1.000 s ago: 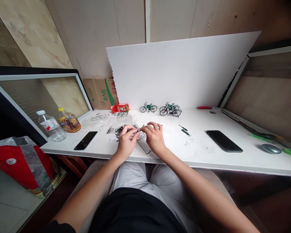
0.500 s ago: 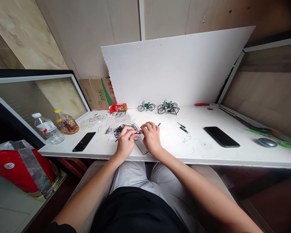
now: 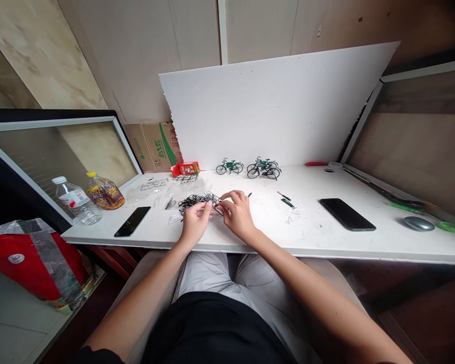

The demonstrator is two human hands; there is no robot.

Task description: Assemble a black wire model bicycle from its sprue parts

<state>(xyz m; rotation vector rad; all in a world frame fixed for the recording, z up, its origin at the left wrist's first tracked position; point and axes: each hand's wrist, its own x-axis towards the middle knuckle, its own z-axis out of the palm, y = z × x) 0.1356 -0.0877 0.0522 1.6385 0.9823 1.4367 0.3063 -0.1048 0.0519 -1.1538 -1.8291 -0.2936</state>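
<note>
My left hand (image 3: 196,221) is closed, thumb pressed against the fingers. Whatever it pinches is too small to make out. Close beside it, my right hand (image 3: 237,215) grips a thin black plastic frame piece (image 3: 219,209) with its fingertips. Behind the left fingers lies a tangled pile of black plastic model parts (image 3: 193,199), partly covered by that hand. Farther back stand small model bicycles: a green and black one (image 3: 230,166), and a black one (image 3: 264,173) overlapping another green one (image 3: 267,163).
A phone (image 3: 132,221) and two bottles (image 3: 105,191) occupy the left side. Right of my hands lie a small dark tool (image 3: 283,195), a green part (image 3: 287,202), another phone (image 3: 347,214) and a mouse (image 3: 419,223). A white board (image 3: 276,111) leans at the back.
The thin black frame that hung toward the table's front edge has swung up between my hands. My left fingers have shifted slightly, while the bicycles stay in place.
</note>
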